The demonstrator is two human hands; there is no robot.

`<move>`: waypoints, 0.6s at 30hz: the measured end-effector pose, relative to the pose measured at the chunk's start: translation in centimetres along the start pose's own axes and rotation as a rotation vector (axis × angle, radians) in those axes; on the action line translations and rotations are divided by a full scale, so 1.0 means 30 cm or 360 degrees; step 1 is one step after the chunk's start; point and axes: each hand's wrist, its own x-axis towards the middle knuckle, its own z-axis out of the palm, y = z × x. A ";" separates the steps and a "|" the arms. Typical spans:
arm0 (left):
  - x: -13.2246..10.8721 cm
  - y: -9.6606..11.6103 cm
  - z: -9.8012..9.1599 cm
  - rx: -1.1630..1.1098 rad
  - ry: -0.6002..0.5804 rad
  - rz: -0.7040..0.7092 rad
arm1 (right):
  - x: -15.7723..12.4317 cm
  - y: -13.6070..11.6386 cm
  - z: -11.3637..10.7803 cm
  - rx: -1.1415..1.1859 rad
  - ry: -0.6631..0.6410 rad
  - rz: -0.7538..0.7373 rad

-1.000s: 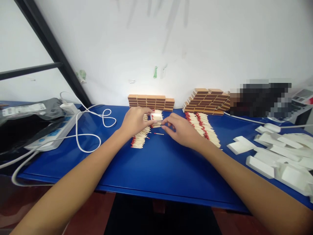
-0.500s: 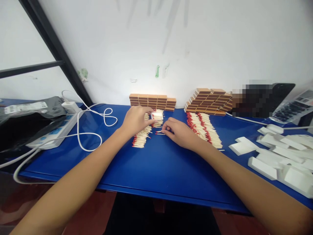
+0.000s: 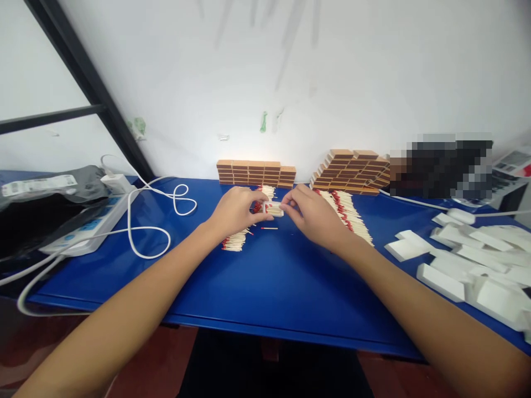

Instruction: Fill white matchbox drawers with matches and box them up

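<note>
My left hand [image 3: 237, 213] grips a small white matchbox tray [image 3: 279, 213] between thumb and fingers, above the table. Matchsticks [image 3: 274, 210] with red heads lie in the tray, heads toward the left. At the tray's right end, my right hand [image 3: 311, 213] is closed in a pinch on matchsticks, whose ends are mostly hidden by its fingertips. A single matchstick [image 3: 269, 228] lies on the blue table just below the tray. Partly behind my left hand is a row of matchsticks [image 3: 234, 241], and a wider pile of matchsticks [image 3: 357, 218] lies beyond my right hand.
Brown matchboxes are stacked against the wall in a left stack [image 3: 249, 172] and a taller right stack [image 3: 352, 171]. Many white trays [image 3: 468, 254] are heaped at the right. A power strip [image 3: 95, 226] with white cables [image 3: 130, 221] and a black bag [image 3: 45, 204] occupy the left.
My right hand has moved up from the loose matchsticks on the table to the tray's right end. The tray has come slightly down and right, and one loose matchstick remains below it.
</note>
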 end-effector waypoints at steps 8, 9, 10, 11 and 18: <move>0.002 0.008 -0.007 -0.0036 -0.0007 -0.0029 | -0.009 -0.003 0.018 0.0010 0.0050 0.0029; 0.003 0.004 -0.013 -0.0022 0.0006 -0.0067 | -0.009 -0.002 0.017 0.0016 0.0055 0.0026; 0.004 -0.001 -0.019 -0.0001 0.0028 -0.0108 | -0.008 -0.002 0.017 0.0019 0.0046 0.0022; 0.006 -0.007 -0.025 0.0025 0.0053 -0.0145 | -0.008 -0.001 0.020 0.0020 0.0022 0.0021; 0.009 -0.036 -0.042 0.0149 0.0111 -0.0270 | -0.005 0.013 0.080 0.0058 -0.0277 0.0016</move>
